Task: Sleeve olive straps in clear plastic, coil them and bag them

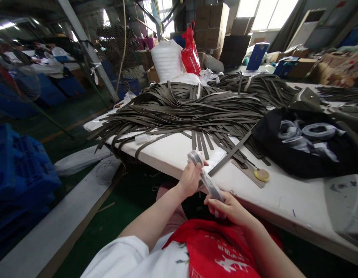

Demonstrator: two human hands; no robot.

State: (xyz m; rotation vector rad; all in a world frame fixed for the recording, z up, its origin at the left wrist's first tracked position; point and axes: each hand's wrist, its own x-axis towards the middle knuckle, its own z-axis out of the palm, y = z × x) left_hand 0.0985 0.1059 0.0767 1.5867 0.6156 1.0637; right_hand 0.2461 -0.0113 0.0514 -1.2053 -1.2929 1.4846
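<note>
In front of my lap, just off the table's near edge, both hands grip a grey strap [211,186] that looks looped and has a pale, shiny wrap along it. My left hand [190,178] closes round its upper end, where a curved loop sticks out above the fingers. Lower and to the right, my right hand [225,206] is wrapped round the other end, thumb on top. Beyond the hands, a large heap of dark grey-green strips [179,110] covers the table [161,152], several strip ends pointing towards me.
A black bag [271,143] on the right holds several coiled grey straps [319,131] with white bands. Near it lies a round yellow-rimmed object [261,175]. Blue plastic crates [22,173] stand on the floor at left. A red bag [190,52] and white roll [167,60] sit behind the heap.
</note>
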